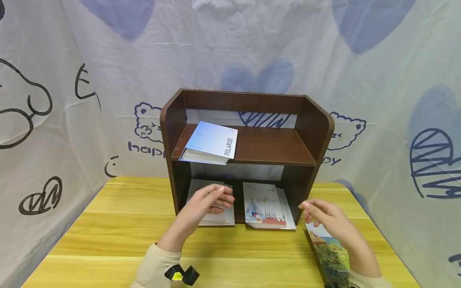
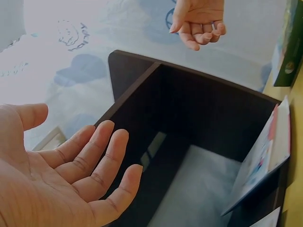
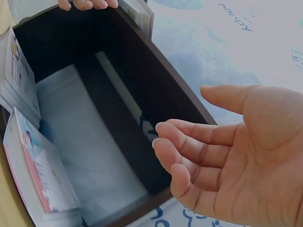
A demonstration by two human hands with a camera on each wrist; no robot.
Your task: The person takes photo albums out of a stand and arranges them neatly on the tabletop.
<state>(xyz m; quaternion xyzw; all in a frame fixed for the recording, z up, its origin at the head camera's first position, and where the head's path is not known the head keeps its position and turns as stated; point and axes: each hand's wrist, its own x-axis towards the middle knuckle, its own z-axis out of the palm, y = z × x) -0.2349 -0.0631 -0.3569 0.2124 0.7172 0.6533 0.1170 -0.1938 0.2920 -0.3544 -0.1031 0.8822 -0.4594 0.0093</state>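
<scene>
My left hand (image 1: 212, 200) hovers in front of the lower shelf with loosely bent fingers and nothing in it. Behind it, partly covered, a white album (image 1: 225, 218) lies on that shelf. To its right lies a second white album (image 1: 266, 204) with a tent picture on its cover. My right hand (image 1: 325, 216) floats beside the shelf's right side, relaxed, its palm bare in the right wrist view. Below it on the table is a book with a landscape cover (image 1: 331, 256), partly hidden by the forearm. A blue-white POLAROID album (image 1: 212, 140) lies on the upper shelf's left part.
A dark brown two-tier shelf (image 1: 273, 144) stands at the back of a wood-grain table (image 1: 108, 224). White cloth (image 1: 201, 52) printed with blue hearts and bears hangs behind and along both sides. The POLAROID album's front end overhangs the upper board's edge.
</scene>
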